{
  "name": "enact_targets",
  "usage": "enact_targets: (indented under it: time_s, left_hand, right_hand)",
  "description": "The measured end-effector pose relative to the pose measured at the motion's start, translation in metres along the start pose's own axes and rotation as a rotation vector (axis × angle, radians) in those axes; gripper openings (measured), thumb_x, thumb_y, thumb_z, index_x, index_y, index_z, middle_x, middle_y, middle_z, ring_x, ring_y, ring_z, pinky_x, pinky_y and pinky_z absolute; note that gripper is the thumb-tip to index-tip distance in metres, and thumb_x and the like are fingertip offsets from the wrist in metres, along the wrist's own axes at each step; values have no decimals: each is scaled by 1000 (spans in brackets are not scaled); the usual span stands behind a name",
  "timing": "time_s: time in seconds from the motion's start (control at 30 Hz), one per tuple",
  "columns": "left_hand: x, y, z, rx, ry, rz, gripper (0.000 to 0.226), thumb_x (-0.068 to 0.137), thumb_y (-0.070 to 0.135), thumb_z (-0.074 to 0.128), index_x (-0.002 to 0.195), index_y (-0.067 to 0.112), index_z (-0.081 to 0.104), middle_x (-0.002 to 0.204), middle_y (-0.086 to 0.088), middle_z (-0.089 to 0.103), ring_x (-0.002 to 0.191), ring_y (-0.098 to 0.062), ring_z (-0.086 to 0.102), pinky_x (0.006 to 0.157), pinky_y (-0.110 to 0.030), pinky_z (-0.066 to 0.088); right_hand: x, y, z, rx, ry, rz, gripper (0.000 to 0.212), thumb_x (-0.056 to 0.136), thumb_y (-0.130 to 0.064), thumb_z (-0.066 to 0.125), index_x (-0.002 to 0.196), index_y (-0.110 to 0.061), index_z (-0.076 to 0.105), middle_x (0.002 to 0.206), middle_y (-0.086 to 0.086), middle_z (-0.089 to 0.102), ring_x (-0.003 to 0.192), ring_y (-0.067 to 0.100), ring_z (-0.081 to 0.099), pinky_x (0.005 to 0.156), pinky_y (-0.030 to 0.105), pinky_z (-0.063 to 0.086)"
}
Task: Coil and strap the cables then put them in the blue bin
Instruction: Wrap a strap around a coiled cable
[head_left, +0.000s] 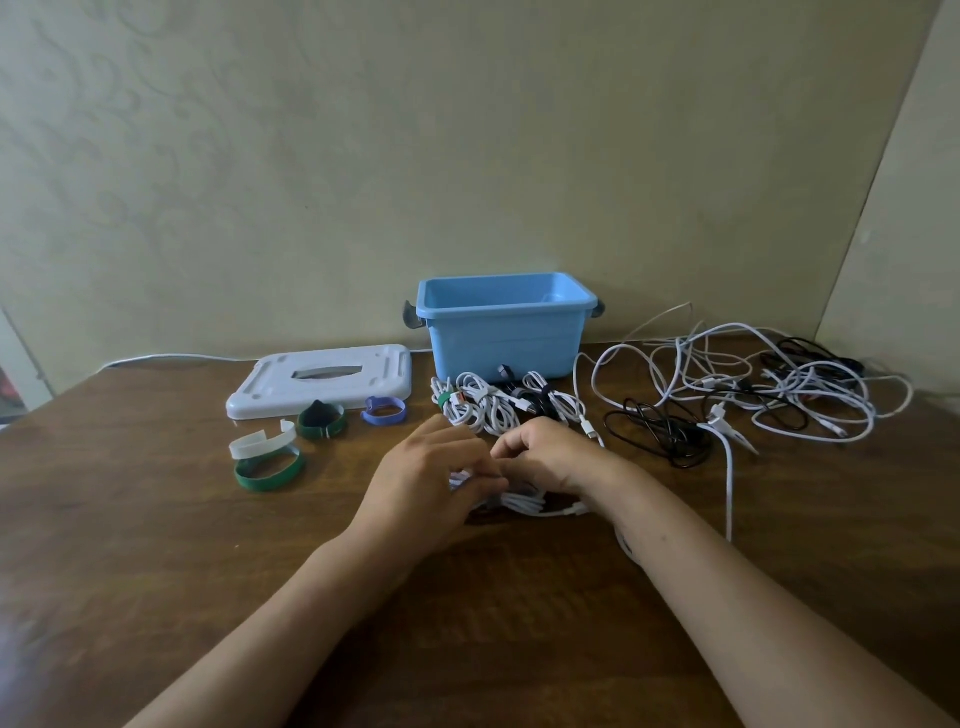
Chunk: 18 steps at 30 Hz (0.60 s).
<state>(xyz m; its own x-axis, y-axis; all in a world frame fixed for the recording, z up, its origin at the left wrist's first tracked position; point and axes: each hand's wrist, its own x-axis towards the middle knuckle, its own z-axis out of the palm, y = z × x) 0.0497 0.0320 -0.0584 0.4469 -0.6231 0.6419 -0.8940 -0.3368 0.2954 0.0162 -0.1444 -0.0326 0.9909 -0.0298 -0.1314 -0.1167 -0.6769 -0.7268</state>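
Both hands, left (431, 478) and right (550, 457), curl their grip round a white cable (524, 503) on the counter (156, 545), likely bunching it for strapping; blue bin (506, 332) stands just beyond, straps (267, 460) left.

— What's on the worktop (156, 545)?

— It's dark brown wood. At the far edge stands a blue bin (506, 338), open at the top. Left of it lies a white lid (322, 382), flat.

— And in front of that?

— Loose straps: a purple one (384, 410), a dark green one (321, 421), a white one (262, 441) touching another green one (269, 470).

— Cables?

— Strapped white bundles (498, 405) just near of the bin. To the right, a black cable (657, 431), then a tangle of white and black cables (779, 384) at far right.
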Motion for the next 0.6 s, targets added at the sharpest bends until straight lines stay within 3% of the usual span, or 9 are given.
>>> enact_targets:
  time_s: [0.2, 0.33, 0.43, 0.53, 0.6]
  left_hand:
    - [1, 10, 3, 10, -36, 63, 16, 78, 17, 80, 73, 18, 65, 80, 13, 60, 77, -5, 52, 63, -19, 44]
    - [1, 15, 2, 4, -26, 87, 18, 77, 13, 80, 72, 15, 63, 79, 10, 60, 76, -6, 50, 64, -16, 41]
    - [0, 13, -1, -6, -53, 92, 19, 76, 12, 81, 72, 16, 63, 79, 11, 60, 75, -4, 50, 63, -13, 40]
    - [0, 7, -2, -66, -77, 0, 14, 77, 17, 83, 74, 20, 70, 80, 17, 61, 80, -3, 54, 65, -11, 41]
    - [-1, 3, -3, -148, -90, -111, 10, 78, 22, 83, 77, 25, 73, 84, 18, 64, 86, -4, 58, 70, -15, 47]
  right_hand:
    - [8, -17, -4, -130, -83, 155, 31, 94, -3, 61, 70, -22, 56, 55, -10, 49, 62, 9, 36, 42, 14, 31]
    - [4, -9, 1, -96, 26, 120, 33, 85, 2, 60, 62, -22, 60, 63, -10, 48, 62, 7, 42, 49, 19, 28]
    - [4, 1, 10, -39, 107, 81, 29, 82, -4, 64, 62, -24, 64, 60, -14, 52, 63, 5, 46, 49, 18, 31]
    - [5, 4, 12, -53, 115, 25, 12, 88, -25, 71, 76, -26, 72, 74, -13, 61, 77, 8, 56, 60, 22, 39]
    - [3, 7, 10, -49, 130, -25, 14, 91, -37, 71, 87, -24, 77, 85, -9, 71, 84, 9, 62, 67, 25, 45]
